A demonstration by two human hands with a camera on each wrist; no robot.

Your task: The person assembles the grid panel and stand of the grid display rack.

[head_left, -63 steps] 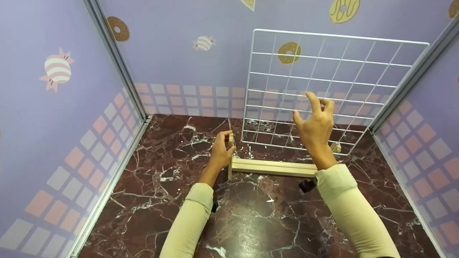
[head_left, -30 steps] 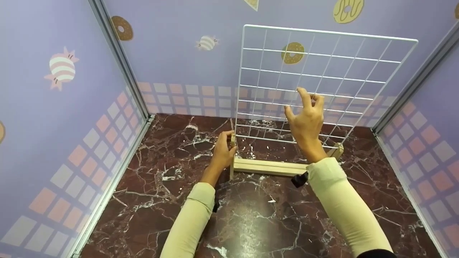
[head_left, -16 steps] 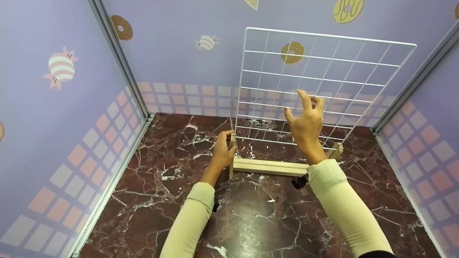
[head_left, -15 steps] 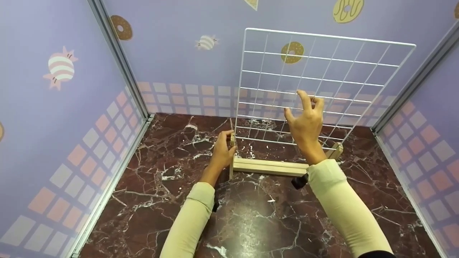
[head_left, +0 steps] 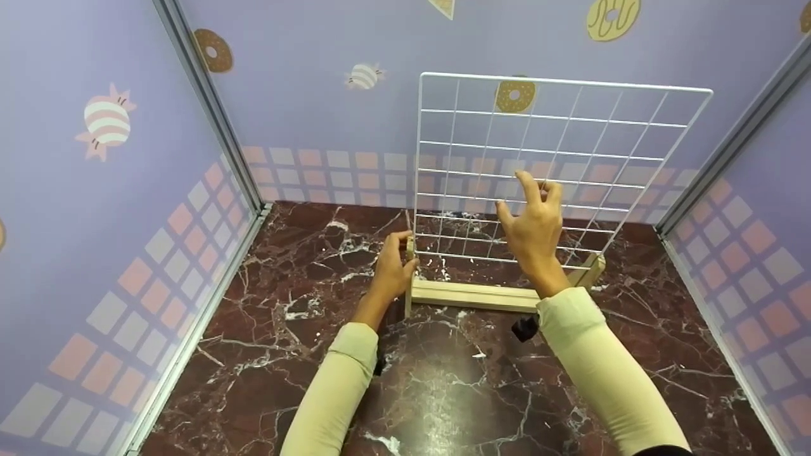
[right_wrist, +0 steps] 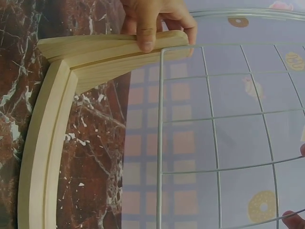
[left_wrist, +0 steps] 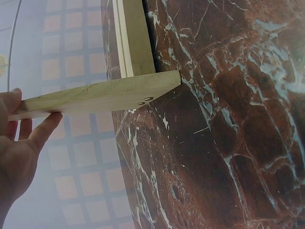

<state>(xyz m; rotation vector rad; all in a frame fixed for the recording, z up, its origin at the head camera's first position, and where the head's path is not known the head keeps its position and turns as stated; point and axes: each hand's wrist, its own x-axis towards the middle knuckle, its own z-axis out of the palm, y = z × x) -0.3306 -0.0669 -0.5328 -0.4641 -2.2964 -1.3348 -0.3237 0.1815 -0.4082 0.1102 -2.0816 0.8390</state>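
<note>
A white wire grid panel (head_left: 545,151) stands tilted over a pale wooden frame. My right hand (head_left: 535,231) holds it by its middle wires, with finger and thumb spread apart. My left hand (head_left: 391,266) pinches the top of the frame's left end board (left_wrist: 105,93), which rises from a base rail (head_left: 475,294). Along the inner face of that end board runs a groove, seen in the right wrist view, and the panel's lower left corner (right_wrist: 163,50) overlaps its upper end. The panel's lower right corner is close to the right end board (head_left: 590,269), partly behind my forearm.
The frame stands on a dark red marbled floor (head_left: 266,373), with white crumbs scattered behind the rail. Purple patterned walls (head_left: 304,95) enclose the left, back and right. A black wrist camera (head_left: 524,328) hangs under the right forearm near the rail.
The grid panel has come down and left with my right hand, bringing its lower corners to the end boards. More of the right end board shows now. My left hand keeps its hold.
</note>
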